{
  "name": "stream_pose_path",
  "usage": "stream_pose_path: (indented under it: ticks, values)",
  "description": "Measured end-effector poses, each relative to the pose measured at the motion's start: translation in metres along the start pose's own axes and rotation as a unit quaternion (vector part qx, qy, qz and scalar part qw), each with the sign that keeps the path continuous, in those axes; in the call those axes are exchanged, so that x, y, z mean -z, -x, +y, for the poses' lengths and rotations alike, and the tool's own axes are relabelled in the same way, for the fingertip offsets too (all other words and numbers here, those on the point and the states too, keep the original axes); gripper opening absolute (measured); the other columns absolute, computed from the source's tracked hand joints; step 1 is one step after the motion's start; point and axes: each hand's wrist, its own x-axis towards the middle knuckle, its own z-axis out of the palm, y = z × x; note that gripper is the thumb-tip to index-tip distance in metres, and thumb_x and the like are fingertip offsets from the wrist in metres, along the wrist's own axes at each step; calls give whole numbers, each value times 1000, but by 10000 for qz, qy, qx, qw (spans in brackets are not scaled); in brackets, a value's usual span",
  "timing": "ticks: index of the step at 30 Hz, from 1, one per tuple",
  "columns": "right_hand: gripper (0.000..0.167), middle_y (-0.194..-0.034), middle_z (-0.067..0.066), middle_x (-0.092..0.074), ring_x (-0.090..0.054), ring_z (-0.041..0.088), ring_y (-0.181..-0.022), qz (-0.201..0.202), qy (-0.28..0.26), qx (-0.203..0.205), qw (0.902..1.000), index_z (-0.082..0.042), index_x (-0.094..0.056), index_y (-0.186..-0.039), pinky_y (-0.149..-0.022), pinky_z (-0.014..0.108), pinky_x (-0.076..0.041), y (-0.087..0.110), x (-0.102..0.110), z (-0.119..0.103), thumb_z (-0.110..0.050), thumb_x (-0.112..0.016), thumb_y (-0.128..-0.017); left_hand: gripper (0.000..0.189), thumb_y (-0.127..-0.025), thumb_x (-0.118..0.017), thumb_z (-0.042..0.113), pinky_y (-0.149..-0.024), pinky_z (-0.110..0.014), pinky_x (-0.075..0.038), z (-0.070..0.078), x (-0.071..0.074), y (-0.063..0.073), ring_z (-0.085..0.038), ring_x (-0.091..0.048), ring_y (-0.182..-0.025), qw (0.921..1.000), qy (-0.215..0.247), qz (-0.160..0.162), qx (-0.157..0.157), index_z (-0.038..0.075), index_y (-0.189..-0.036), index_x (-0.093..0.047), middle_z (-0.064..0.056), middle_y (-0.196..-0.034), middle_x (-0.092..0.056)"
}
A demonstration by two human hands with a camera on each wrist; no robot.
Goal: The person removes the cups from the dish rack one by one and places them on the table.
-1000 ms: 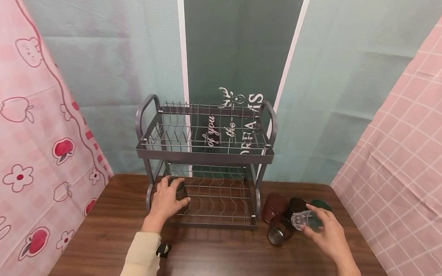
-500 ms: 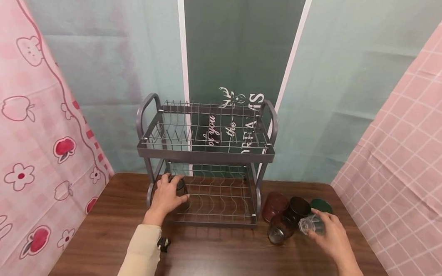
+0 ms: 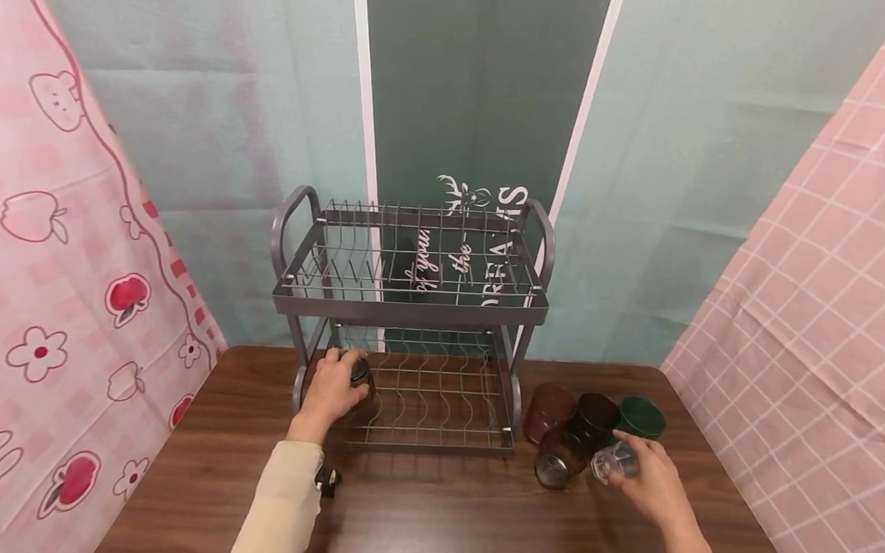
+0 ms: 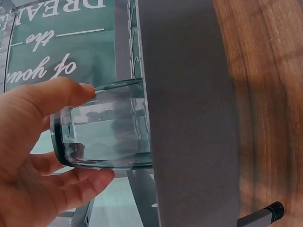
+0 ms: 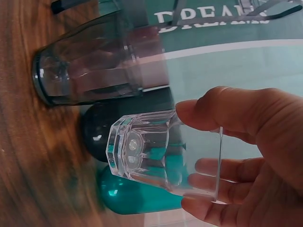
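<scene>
My left hand (image 3: pixel 329 397) holds a smoky tinted glass (image 4: pixel 111 125) at the left end of the lower tier of a grey two-tier dish rack (image 3: pixel 414 313). In the left wrist view, thumb and fingers lie on opposite sides of it, its thick end toward my palm and its other end hidden behind the rack's front rail. To the right of the rack, my right hand (image 3: pixel 654 484) grips a small clear faceted glass (image 5: pixel 147 149) near its rim, thumb on one side and fingers on the other. The base points down toward the table, slightly tilted.
Beside the rack stand a dark red cup (image 3: pixel 550 411), a near-black cup (image 3: pixel 597 414), a green cup (image 3: pixel 642 416) and another smoky glass (image 3: pixel 560 458), close together. The wooden table (image 3: pixel 425 520) is bounded by hanging cloths (image 3: pixel 811 290).
My right hand shifted right, then back left and toward the table's front with the clear glass. My left thumb drew in closer against the smoky glass in the rack.
</scene>
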Motion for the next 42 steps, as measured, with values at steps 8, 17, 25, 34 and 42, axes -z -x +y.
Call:
stream_pose_path:
  ticks: [8,17,25,34,42]
  values:
    - [62,-108,38,-48,-49,53,-96,145,-30,-64,9999,8,-50,-116,-77,60,-39,-4,-16,10,-8,-78,-64,50,-76,-76,12,-74,-51,-45,2,1,0,-45,-46,-99,9999,42,-60,80,7,-121,-56,-26,-119,-43]
    - [61,-111,38,-45,-48,55,-97,-191,-29,-301,9994,5,-52,-121,-80,62,-38,-5,-28,11,-13,-77,-68,50,-76,-75,13,-74,-51,-45,1,1,0,-44,-46,-101,9999,53,-64,128,8,-122,-56,-25,-121,-43]
    - [60,-109,36,-48,-50,55,-95,-23,116,-148,9998,3,-57,-120,-79,61,-40,-6,-41,14,-11,-77,-65,54,-75,-76,15,-75,-51,-45,-1,-1,1,-45,-46,-105,9998,53,-42,204,9,-124,-55,-26,-120,-42]
    - [60,-105,35,-50,-51,52,-93,51,259,-50,9996,5,-58,-118,-77,59,-42,-8,-47,12,-11,-79,-64,53,-74,-76,14,-78,-52,-43,-4,0,0,-45,-48,-102,9999,39,-20,164,9,-123,-56,-25,-116,-44]
    - [66,-110,35,-49,-48,54,-98,-84,219,-291,9993,6,-47,-123,-79,60,-39,-10,-49,13,-10,-77,-66,53,-74,-76,14,-77,-52,-43,-5,0,-1,-45,-48,-101,9999,74,-10,131,9,-123,-56,-26,-116,-44]
